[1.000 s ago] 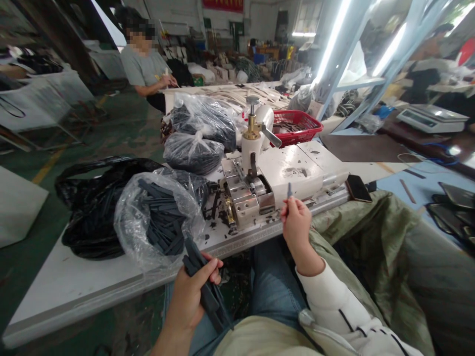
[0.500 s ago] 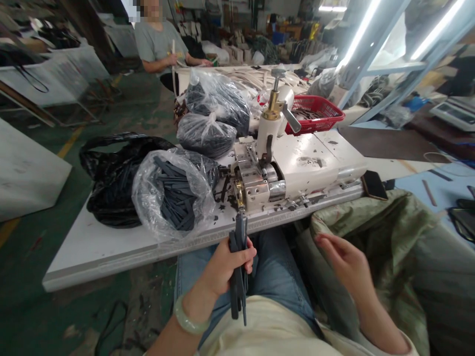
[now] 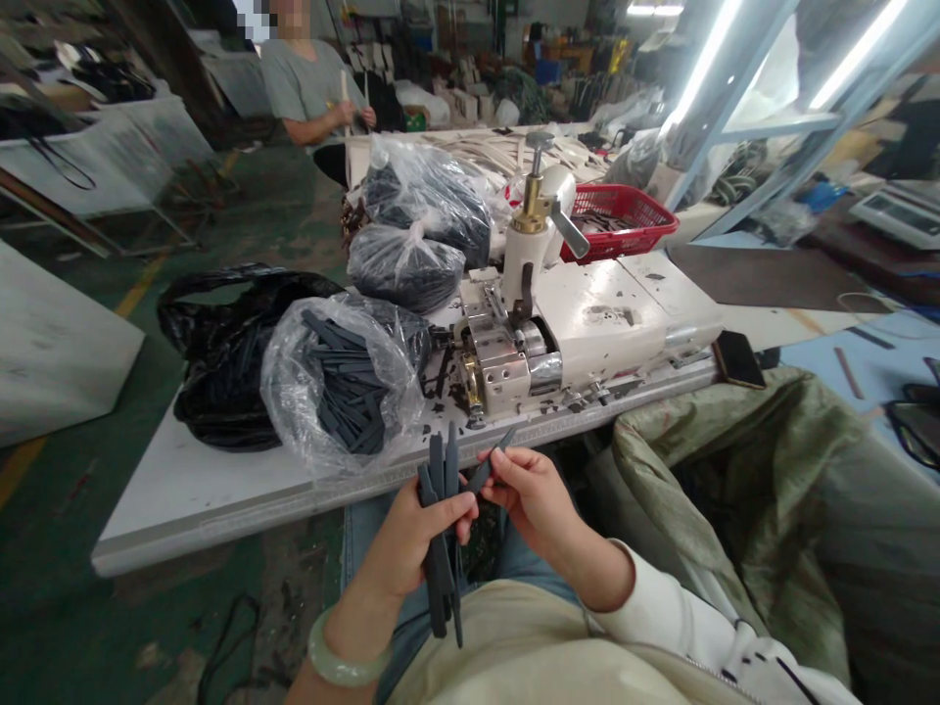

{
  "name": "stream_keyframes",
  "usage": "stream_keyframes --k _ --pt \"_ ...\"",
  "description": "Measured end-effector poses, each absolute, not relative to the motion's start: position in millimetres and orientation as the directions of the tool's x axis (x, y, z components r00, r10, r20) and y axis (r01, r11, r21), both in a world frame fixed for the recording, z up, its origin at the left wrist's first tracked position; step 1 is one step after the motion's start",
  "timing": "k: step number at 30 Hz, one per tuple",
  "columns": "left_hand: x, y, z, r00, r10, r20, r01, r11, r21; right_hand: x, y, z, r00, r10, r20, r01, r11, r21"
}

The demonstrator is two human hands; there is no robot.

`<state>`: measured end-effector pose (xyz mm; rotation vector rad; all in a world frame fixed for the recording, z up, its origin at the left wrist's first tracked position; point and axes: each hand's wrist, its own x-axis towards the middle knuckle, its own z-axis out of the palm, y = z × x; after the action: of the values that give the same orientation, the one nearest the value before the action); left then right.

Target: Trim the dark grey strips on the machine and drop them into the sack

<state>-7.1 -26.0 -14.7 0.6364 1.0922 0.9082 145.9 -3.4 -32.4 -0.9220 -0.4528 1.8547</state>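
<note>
- Right hand (image 3: 540, 499) has come from the right of the frame, over the green sack (image 3: 661, 441), to the lower centre; the left hand (image 3: 407, 534) has shifted slightly left.
- Step in hand, as I judge it: one dark strip (image 3: 483, 473) is being handled apart from a dark bunch (image 3: 439, 568). The next move seems to call for a steady left hold and a light right pinch, keeping the bunch together.
- Left fingers are wrapped around the bunch, roughly upright at lower centre.
- Right fingers are narrow, pinching the single strip, tilted up to the right; its lower end meets the left fingers, and I cannot tell whether they grip it too.
- Counted: one strip in the right hand; at least four in the left, overlap hiding the rest; too many to count in one open clear bag (image 3: 283, 392), left of centre.
- Also one black bag (image 3: 198, 416), left; two tied clear bags (image 3: 403, 269), upper centre; one machine (image 3: 606, 343), centre; one red basket (image 3: 638, 238), upper right; one bench (image 3: 162, 490).
</note>
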Motion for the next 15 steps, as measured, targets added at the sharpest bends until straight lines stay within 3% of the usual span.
stream_keyframes --k 4,9,12,15 --pt "-10.5 -20.5 -15.6 0.210 0.858 -0.468 -0.374 0.513 0.773 160.1 9.9 -29.2 -0.204 0.890 -0.408 -0.643 -0.436 -0.629" --pt "-14.3 -16.5 -17.1 0.196 0.869 -0.455 -0.413 0.494 0.765 171.7 19.3 -26.8 -0.171 0.922 -0.349 -0.606 -0.377 -0.701" --pt "-17.7 -15.5 -18.7 0.163 0.863 -0.477 -0.408 0.500 0.764 177.1 33.4 -24.4 -0.214 0.932 -0.292 -0.523 -0.362 -0.772" --pt "-19.9 -14.5 -20.0 0.136 0.857 -0.498 -0.402 0.507 0.763 183.4 59.6 -20.8 -0.102 0.960 -0.261 -0.389 -0.280 -0.878"
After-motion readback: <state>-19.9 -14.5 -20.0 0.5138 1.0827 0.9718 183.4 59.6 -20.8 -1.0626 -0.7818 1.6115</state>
